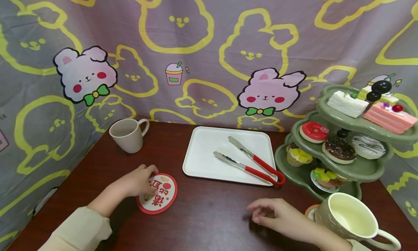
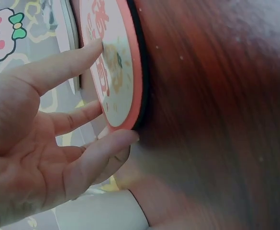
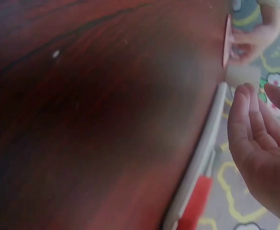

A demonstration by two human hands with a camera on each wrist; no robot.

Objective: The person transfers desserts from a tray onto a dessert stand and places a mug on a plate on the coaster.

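Observation:
A round coaster (image 1: 167, 200) with a red rim and red characters lies on the dark table. My left hand (image 1: 138, 183) is over its left part. In the left wrist view, the spread fingers (image 2: 70, 120) reach the coaster's face and rim (image 2: 136, 72), showing its dark underside edge. My right hand (image 1: 277, 216) hovers low over the table with loosely curled fingers and nothing in them. Beside it a pale green mug (image 1: 336, 218) stands on another coaster (image 1: 311, 210), mostly hidden beneath it.
A beige mug (image 1: 128, 136) stands at the back left. Metal tongs (image 1: 261, 173) with red handles lie on a white tray (image 1: 199, 149). A green three-tier stand (image 1: 375, 169) at right bears cakes and doughnuts. A patterned curtain (image 1: 202, 80) borders the table's back.

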